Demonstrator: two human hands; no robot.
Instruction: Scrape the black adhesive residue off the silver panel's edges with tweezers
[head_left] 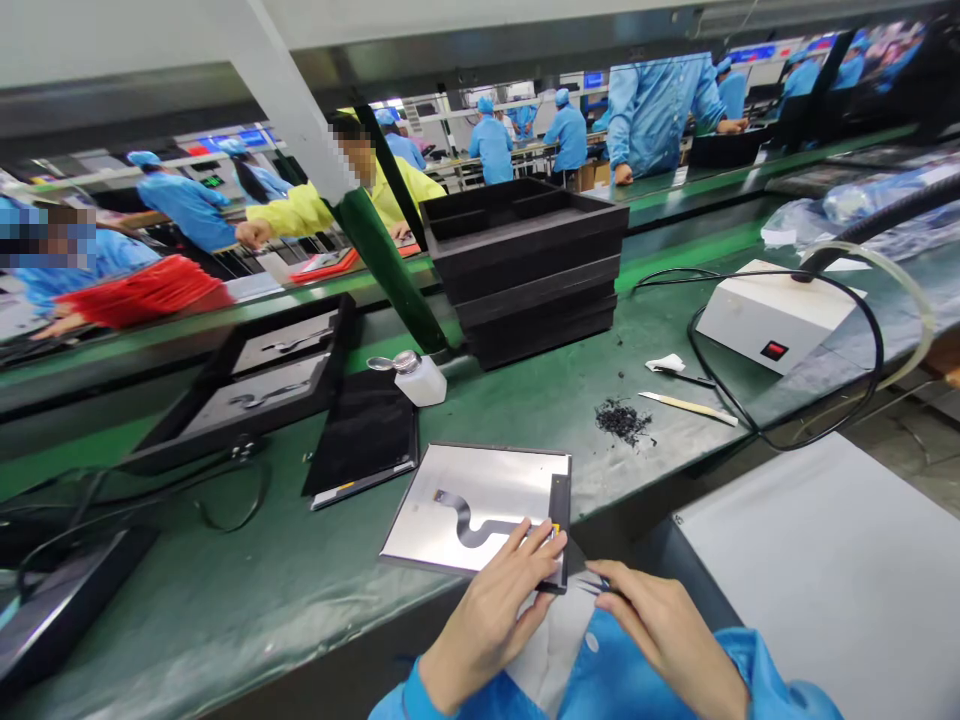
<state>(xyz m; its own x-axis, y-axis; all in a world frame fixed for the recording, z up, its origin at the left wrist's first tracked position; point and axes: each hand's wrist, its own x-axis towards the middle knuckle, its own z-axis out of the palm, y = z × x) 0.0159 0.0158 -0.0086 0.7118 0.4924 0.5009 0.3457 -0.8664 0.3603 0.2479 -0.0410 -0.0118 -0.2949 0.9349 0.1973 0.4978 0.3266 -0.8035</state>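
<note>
A display panel (427, 520) lies silver back up at the front edge of the green bench, its near right corner sticking out past the edge. A dark curved flex cable (469, 525) runs across that back. My left hand (499, 605) grips the near right corner, fingers over the top and thumb at the side. Close to that corner, my right hand (652, 620) pinches a pair of tweezers (592, 583), their tips pointing at the panel's edge. A dark, thin piece shows between panel and tweezers; I cannot tell what it is.
Black trays (532, 290) are stacked at the back. A white pump bottle (421, 380) stands beside dark panels (367, 430). Black scraps (622, 420), a craft knife (690, 407) and a white box with cables (776, 315) are at right. Co-workers in blue and yellow sit beyond.
</note>
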